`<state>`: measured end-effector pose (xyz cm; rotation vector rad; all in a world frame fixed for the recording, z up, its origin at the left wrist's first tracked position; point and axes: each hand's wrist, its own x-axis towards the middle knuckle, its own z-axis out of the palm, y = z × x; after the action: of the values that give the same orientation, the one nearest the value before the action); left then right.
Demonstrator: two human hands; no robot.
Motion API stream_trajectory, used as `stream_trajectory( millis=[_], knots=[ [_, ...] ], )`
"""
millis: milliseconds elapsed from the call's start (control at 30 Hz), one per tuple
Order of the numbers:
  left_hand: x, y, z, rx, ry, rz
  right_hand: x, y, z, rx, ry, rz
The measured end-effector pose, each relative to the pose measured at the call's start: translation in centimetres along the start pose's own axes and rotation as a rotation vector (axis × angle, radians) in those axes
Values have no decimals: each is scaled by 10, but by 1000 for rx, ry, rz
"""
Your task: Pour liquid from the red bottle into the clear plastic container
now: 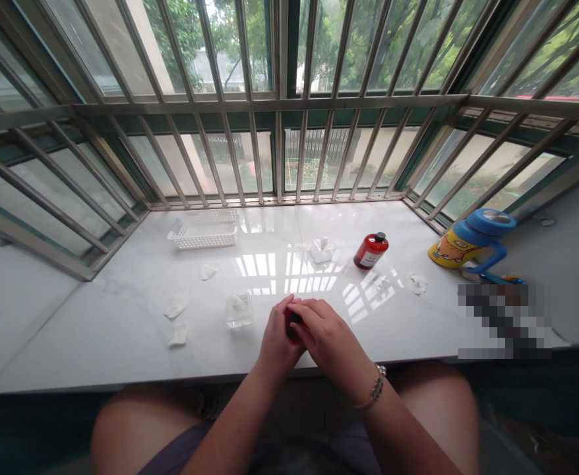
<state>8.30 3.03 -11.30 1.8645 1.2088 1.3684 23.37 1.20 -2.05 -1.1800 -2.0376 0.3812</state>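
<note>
Close to the front edge of the white counter, my left hand is wrapped round a small red bottle with a black cap. My right hand closes over the bottle's top, fingers at the cap. Most of the bottle is hidden between both hands. Just left of them stands a clear box with something white in it. A second clear box, also with white material, lies beyond the hands. Near it a larger red bottle with a black cap and pale label stands upright.
At the back left sits a white perforated basket. Crumpled white pieces lie on the left, and another on the right. A blue and yellow jug stands by the right wall, beside a blurred-out patch. Metal bars enclose the counter's far side.
</note>
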Motion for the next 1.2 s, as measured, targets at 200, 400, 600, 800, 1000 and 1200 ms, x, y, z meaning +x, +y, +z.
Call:
stream_trajectory(
  millis=[200, 400, 600, 800, 1000, 1200],
  knots=[
    [0, 0, -1, -21, -17, -9, -1, -1, 0, 16, -20, -35],
    [-1, -3, 0, 15, -15, -12, -3, -2, -2, 45, -19, -62],
    [0, -1, -2, -8, -26, -36, -2, -5, -9, 54, 49, -26],
    [0, 4, -6, -56, -84, -47, -19, 30, -17, -51, 215, 121],
    [2, 7, -8, -39, -91, -26, -53, 102, -23, -219, 279, 376],
    [2, 9, -9, -33, -93, -38, -79, 156, -27, -324, 263, 447]
  ],
)
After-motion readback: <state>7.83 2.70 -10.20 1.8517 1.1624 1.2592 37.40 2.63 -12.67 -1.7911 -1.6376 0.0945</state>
